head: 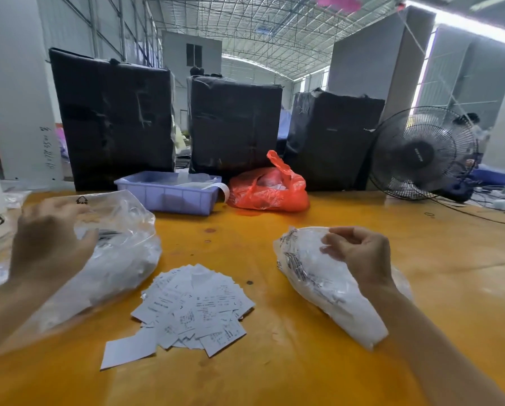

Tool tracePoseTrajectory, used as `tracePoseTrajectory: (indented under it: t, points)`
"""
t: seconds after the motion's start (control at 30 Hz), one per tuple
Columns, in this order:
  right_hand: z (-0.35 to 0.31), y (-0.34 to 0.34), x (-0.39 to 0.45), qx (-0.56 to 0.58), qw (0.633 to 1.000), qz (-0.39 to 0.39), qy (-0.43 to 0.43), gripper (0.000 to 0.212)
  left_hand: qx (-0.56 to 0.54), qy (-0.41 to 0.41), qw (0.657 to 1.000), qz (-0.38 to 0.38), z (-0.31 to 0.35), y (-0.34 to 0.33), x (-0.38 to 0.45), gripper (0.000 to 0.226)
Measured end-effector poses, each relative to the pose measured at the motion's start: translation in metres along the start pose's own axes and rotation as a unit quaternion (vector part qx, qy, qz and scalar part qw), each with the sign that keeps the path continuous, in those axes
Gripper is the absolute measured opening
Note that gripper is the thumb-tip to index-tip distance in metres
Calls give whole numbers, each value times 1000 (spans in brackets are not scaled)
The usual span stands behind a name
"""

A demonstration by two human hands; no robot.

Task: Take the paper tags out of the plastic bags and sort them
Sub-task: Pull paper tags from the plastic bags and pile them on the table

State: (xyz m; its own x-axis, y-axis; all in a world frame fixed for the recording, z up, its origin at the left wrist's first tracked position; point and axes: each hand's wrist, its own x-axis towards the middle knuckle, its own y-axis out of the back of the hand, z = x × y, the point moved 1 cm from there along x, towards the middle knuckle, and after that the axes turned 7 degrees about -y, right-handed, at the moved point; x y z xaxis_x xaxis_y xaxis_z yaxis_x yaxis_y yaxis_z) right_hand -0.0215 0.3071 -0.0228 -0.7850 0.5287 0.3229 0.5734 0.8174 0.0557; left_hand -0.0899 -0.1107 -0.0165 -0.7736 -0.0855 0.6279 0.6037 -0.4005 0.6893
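Head view: my right hand point(359, 253) pinches a clear plastic bag point(318, 276) at centre right, my left hand point(49, 238) lies blurred, fingers loose, on the big bag point(122, 253) at left. Paper tags point(192, 306) are heaped on the worktop point(304, 361) at lower centre, between them.

Almost nothing here can be read as words. The large clear plastic bag point(119, 230) on the left of the worktop carries a small black triangular arrow sign near its top edge, the smaller plastic bag point(310, 273) on the right bears lines of black print too crumpled and blurred to make out, and the paper tags point(192, 306) heaped between them show rows of small black print that cannot be made out. The fan point(421, 153) has a short white brand mark on its black hub, illegible, and the white pillar point(19, 92) at the left carries dark handwritten marks running down it that cannot be deciphered.
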Motion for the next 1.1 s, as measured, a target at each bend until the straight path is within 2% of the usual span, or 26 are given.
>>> tracePoseTrajectory:
  t: [0.07,0.1,0.13,0.17,0.23,0.27,0.3,0.33,0.4,0.47,0.53,0.63,0.7,0.8,0.87,1.0,1.1]
  points:
    - [-16,-11,-14,139,988,-50,-39,7,-106,-76,989,66,40,7,-13,28]
    - [-22,-19,-23,174,980,-81,-52,5,-156,-107,981,45,64,10,-27,26]
    - [-26,-29,-34,192,973,-112,-61,5,-233,-95,967,-40,88,15,-40,28]
    - [-29,-39,-46,195,968,-144,-68,4,-327,-54,934,-136,107,13,-50,37]
    - [-29,-58,-68,163,965,-198,-63,2,-462,17,835,-298,132,6,-68,66]
    - [-28,-65,-78,134,966,-215,-47,6,-501,36,793,-344,142,2,-76,74]
    - [-27,-71,-85,109,967,-228,-29,9,-528,45,764,-368,148,-4,-84,71]
    - [-26,-75,-91,94,966,-239,-15,10,-547,55,749,-369,152,-8,-90,63]
    - [-26,-80,-99,94,960,-264,-3,9,-559,87,751,-339,153,-14,-96,51]
    - [-27,-84,-101,86,958,-273,4,6,-536,95,776,-318,146,-18,-95,33]
    - [-24,-84,-98,59,966,-253,10,16,-517,110,799,-289,138,-18,-89,21]
    - [-17,-80,-89,-77,970,-220,72,9,-509,153,817,-225,124,-17,-77,12]
    - [-10,-80,-89,-212,941,-242,104,13,-517,178,816,-188,115,-17,-72,9]
    - [-1,-87,-94,-316,883,-338,74,52,-517,197,816,-167,108,-18,-69,15]
    - [4,-92,-97,-359,857,-357,99,66,-517,210,812,-171,107,-20,-70,19]
    - [5,-100,-92,-379,858,-299,175,58,-512,216,813,-175,105,-24,-71,17]
    - [7,-104,-92,-413,827,-331,188,56,-498,223,815,-194,104,-27,-74,16]
